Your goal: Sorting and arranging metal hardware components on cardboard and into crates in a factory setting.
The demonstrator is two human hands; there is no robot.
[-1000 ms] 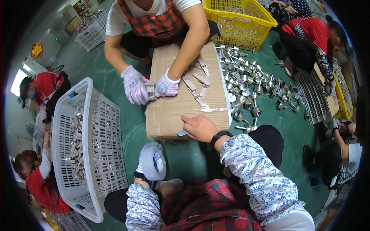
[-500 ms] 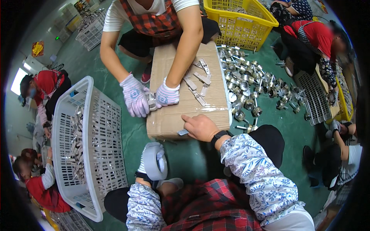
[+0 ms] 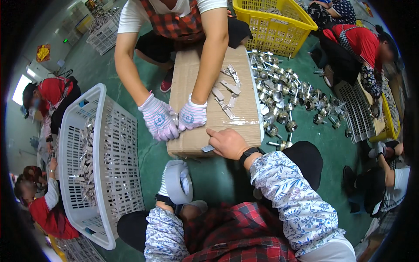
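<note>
My left hand (image 3: pixel 164 185), in a striped glove, holds a wide roll of grey tape (image 3: pixel 177 185) below the near edge of a cardboard-topped surface (image 3: pixel 187 142). The roll hides most of its fingers. My bare right hand (image 3: pixel 229 143) rests on the cardboard's near edge, the index finger reaching left and the others curled. A small grey strip (image 3: pixel 208 148) sticks out from under its thumb side. Across from me, a co-worker's two gloved hands (image 3: pixel 176 120) meet over a small metal part, mostly hidden. Several metal clips (image 3: pixel 225 98) lie on the cardboard.
A white crate (image 3: pixel 120 157) with metal clips stands on my left. Metal cup-shaped parts with stems (image 3: pixel 279 94) are heaped on the green floor to the right. A yellow basket (image 3: pixel 270 30) stands at the back. Other people sit working on both sides.
The co-worker's gloved hands have come closer together and cover more of the metal part. My left hand with the tape roll has shifted slightly right; my right hand stays nearly still.
</note>
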